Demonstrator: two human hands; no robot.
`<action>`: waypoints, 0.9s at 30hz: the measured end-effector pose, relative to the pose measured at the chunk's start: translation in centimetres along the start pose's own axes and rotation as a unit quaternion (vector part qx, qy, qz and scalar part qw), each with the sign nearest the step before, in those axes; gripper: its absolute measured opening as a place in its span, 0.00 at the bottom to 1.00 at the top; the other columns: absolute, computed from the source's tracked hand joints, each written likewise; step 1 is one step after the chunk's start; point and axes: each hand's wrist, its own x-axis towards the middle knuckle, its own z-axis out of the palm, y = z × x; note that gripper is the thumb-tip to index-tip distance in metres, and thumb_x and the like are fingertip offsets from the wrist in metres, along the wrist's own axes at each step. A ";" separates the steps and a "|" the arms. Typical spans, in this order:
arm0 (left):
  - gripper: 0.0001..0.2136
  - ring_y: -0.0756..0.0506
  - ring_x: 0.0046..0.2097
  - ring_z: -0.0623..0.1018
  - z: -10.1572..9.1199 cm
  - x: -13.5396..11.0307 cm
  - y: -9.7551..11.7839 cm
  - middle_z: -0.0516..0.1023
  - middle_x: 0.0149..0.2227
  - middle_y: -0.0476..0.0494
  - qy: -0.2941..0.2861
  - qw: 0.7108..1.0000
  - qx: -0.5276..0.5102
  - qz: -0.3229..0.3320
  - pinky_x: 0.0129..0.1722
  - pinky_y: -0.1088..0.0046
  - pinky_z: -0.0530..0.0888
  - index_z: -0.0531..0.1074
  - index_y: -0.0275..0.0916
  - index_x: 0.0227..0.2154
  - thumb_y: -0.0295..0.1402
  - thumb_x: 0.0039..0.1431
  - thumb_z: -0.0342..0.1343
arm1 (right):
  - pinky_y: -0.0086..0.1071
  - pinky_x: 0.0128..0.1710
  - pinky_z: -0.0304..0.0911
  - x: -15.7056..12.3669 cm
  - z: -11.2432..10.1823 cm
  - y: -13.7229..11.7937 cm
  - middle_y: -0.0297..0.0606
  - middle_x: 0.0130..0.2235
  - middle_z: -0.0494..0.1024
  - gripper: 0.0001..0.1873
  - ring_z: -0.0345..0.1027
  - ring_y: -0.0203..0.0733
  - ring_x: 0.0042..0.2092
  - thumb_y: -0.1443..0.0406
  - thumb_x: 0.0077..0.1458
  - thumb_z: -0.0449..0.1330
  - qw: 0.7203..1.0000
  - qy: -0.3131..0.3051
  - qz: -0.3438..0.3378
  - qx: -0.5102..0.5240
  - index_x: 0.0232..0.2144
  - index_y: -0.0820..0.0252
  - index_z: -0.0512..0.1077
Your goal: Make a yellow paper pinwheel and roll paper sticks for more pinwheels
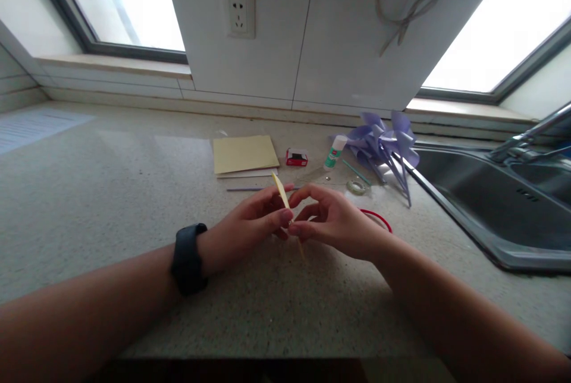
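Note:
My left hand (256, 216), with a dark watch on its wrist, pinches a thin piece of yellow paper (280, 188) seen almost edge-on. Thumb and fingertips of my right hand (328, 216) meet at the same paper's lower middle, touching it from the other side. Whether anything small sits between those fingertips is hidden. Both hands are just above the counter. Behind them lies a thin purple stick (244, 189), partly covered by my fingers. A red curved loop (379, 217) shows beside my right wrist.
Farther back lie a stack of yellow paper (245, 154), a small red box (297, 157), a glue stick (334, 153), a tape roll (355, 187), a teal stick (357, 172) and purple paper pinwheels (379, 139). A printed sheet (40, 126) lies far left; a steel sink (446, 210) borders the right.

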 end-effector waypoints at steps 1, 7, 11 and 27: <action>0.21 0.44 0.44 0.79 0.0 0.0 0.0 0.79 0.47 0.43 -0.002 1.000 0.000 0.002 0.41 0.69 0.77 0.70 0.44 0.57 0.41 0.63 0.61 | 0.27 0.29 0.69 0.0 0.0 0.1 0.34 0.31 0.80 0.21 0.76 0.37 0.33 0.58 0.49 0.73 1.000 -0.006 -0.006 0.012 0.39 0.57 0.69; 0.11 0.47 0.39 0.78 0.1 -0.1 -0.3 0.79 0.40 0.45 -0.004 1.000 -0.019 0.015 0.36 0.72 0.77 0.77 0.41 0.44 0.41 0.64 0.60 | 0.31 0.34 0.74 0.0 -0.5 0.3 0.34 0.33 0.80 0.19 0.78 0.37 0.35 0.55 0.55 0.69 0.998 -0.034 -0.027 0.040 0.42 0.58 0.69; 0.11 0.45 0.41 0.79 0.1 0.0 -0.6 0.79 0.45 0.43 0.033 0.998 -0.059 0.003 0.35 0.71 0.79 0.75 0.41 0.46 0.37 0.63 0.60 | 0.30 0.32 0.75 0.2 -0.9 0.6 0.34 0.34 0.79 0.17 0.77 0.37 0.34 0.54 0.58 0.66 0.999 -0.011 -0.042 0.033 0.41 0.59 0.71; 0.08 0.53 0.29 0.72 -0.1 0.5 0.1 0.74 0.28 0.49 0.196 0.975 -0.104 -0.005 0.30 0.79 0.73 0.79 0.35 0.28 0.34 0.53 0.68 | 0.33 0.31 0.68 1.0 -2.3 1.0 0.36 0.31 0.78 0.14 0.70 0.36 0.31 0.54 0.56 0.64 0.984 0.163 -0.062 -0.037 0.32 0.60 0.77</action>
